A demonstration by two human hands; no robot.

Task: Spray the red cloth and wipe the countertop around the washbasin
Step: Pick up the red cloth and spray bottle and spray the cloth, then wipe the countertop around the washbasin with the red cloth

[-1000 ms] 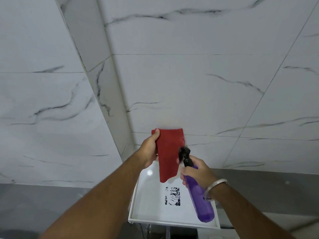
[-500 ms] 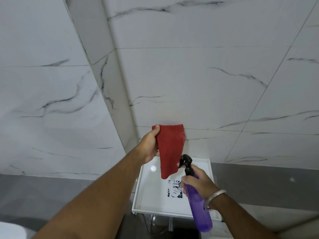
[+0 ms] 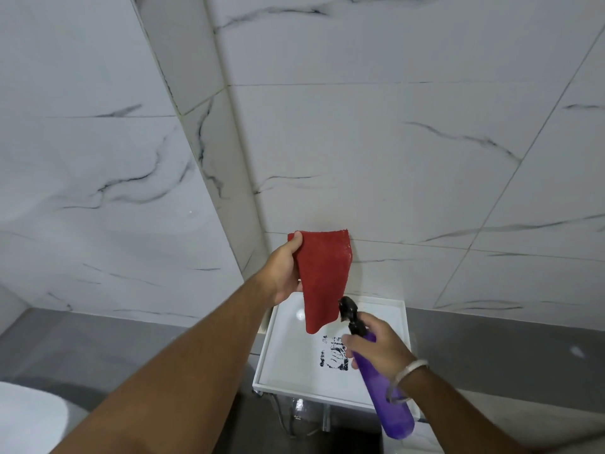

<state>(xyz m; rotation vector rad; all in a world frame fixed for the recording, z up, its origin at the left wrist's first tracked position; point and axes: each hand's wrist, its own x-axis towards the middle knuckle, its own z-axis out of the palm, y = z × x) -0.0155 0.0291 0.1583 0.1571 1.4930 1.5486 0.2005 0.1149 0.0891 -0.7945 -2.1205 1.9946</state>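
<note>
- Reaching forward from the bottom of the view, two bare forearms stretch out over a white washbasin point(image 3: 330, 375), the right one wearing a silver bangle point(image 3: 410, 370) at the wrist.
- At the bottom left corner a rounded white fixture point(image 3: 29, 417) shows in part; what it is cannot be told.
- The right hand point(image 3: 379, 347) is wrapped tight around the neck of a purple spray bottle point(image 3: 386, 398), which tilts so that its black nozzle point(image 3: 348, 311) sits just beside the cloth's lower edge.
- The washbasin is square with a low raised rim; a black patterned mark point(image 3: 334, 353) lies on its flat floor, and pipework point(image 3: 301, 414) hangs beneath it.
- The left hand point(image 3: 284, 270) is clamped on the red cloth point(image 3: 322, 276), thumb on its upper left corner, holding it up above the basin's far end.
- The red cloth hangs loosely, wide and straight along the top, narrowing to a rounded tip below; its surface looks finely textured and evenly red.
- Behind, a grey band point(image 3: 507, 348) runs along the base of the walls.
- Farthest off, white marble-look wall tiles point(image 3: 393, 142) with dark veins meet at a corner.
</note>
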